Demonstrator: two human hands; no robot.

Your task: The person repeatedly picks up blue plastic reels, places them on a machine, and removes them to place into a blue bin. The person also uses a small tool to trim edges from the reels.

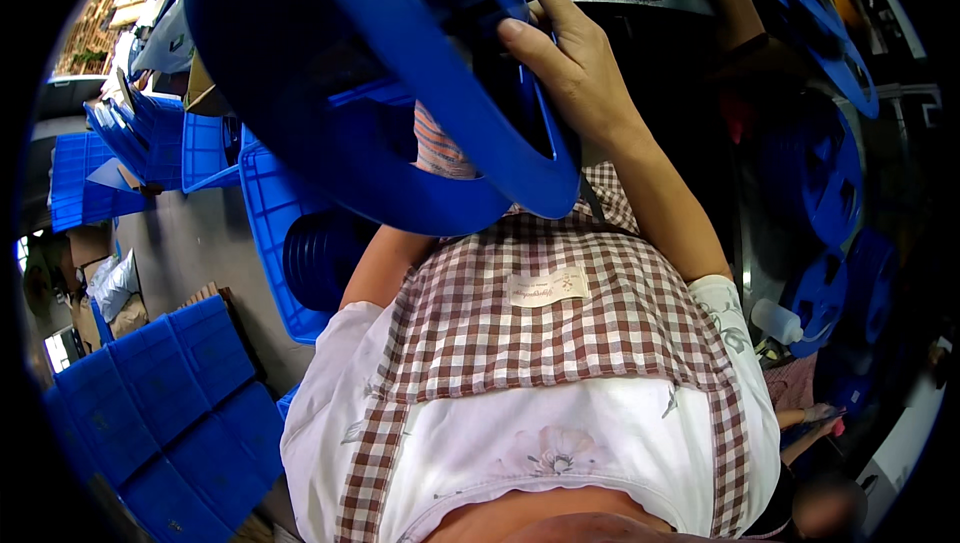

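A large blue plastic part (385, 18) with a curved rim and cut-out openings is held up close in front of me, tilted. My right hand (575, 68) grips its right edge, with the thumb and a finger showing at the opening. My left forearm rises behind the part. A striped orange and grey cuff or glove (440, 148) shows through an opening there. The part hides my left hand's fingers.
On the left stand a blue crate (255, 213) with dark ribbed round pieces (325, 258), stacked blue crates (160, 393) and white bags (115, 283). More blue parts (810, 168) and a white bottle (777, 321) are on the right. Another person's hands (820, 418) show at lower right.
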